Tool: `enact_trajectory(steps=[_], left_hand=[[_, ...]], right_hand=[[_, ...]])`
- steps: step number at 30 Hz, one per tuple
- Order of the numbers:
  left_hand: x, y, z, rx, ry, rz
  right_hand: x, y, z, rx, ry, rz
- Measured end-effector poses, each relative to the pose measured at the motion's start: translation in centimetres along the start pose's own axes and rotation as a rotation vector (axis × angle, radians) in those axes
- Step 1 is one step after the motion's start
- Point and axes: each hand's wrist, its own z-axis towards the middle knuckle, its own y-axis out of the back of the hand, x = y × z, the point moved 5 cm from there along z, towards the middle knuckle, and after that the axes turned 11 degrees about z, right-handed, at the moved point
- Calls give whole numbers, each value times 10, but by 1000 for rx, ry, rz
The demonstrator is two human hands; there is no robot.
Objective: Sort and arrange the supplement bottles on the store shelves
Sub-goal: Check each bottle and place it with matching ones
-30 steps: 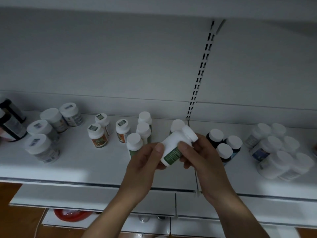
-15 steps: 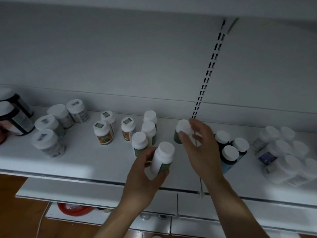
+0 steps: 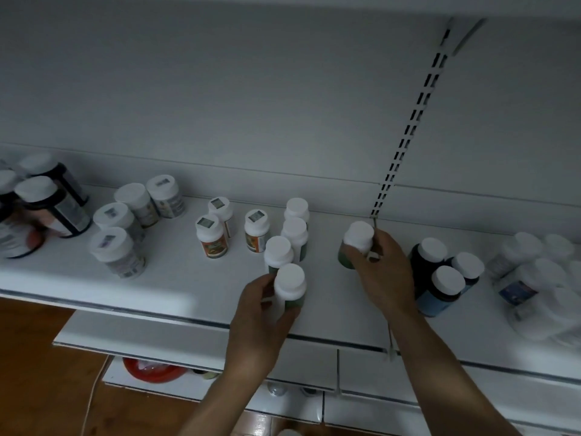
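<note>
My left hand [image 3: 261, 313] grips a white green-label bottle [image 3: 290, 286], upright at the front of a line of three like bottles [image 3: 295, 231] on the white shelf [image 3: 176, 287]. My right hand [image 3: 385, 272] is closed around another green-label bottle [image 3: 356, 243] standing alone further right, near the slotted upright. Both bottles have white caps.
Orange-label bottles [image 3: 211, 236] stand left of the line, grey-label ones [image 3: 118, 251] further left, dark bottles [image 3: 52, 206] at far left. Blue-label dark bottles [image 3: 443, 287] sit beside my right wrist, white bottles [image 3: 534, 278] at far right. Lower shelves and a red object [image 3: 147, 371] lie below.
My left hand has carried its bottle down and forward to stand upright at the front of the line. My right hand has let go of it and closed on the lone bottle further back.
</note>
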Motion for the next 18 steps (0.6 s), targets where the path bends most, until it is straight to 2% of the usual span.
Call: enact_trajectory(steps=[12, 15, 18], left_hand=[[-7, 4, 13, 8, -110, -21], [-8, 20, -5, -28, -203, -60], [-20, 22, -20, 104, -295, -99]], right_hand=[[16, 11, -72, -50, -46, 125], [21, 10, -86, -53, -55, 151], [31, 4, -101, -11, -48, 196]])
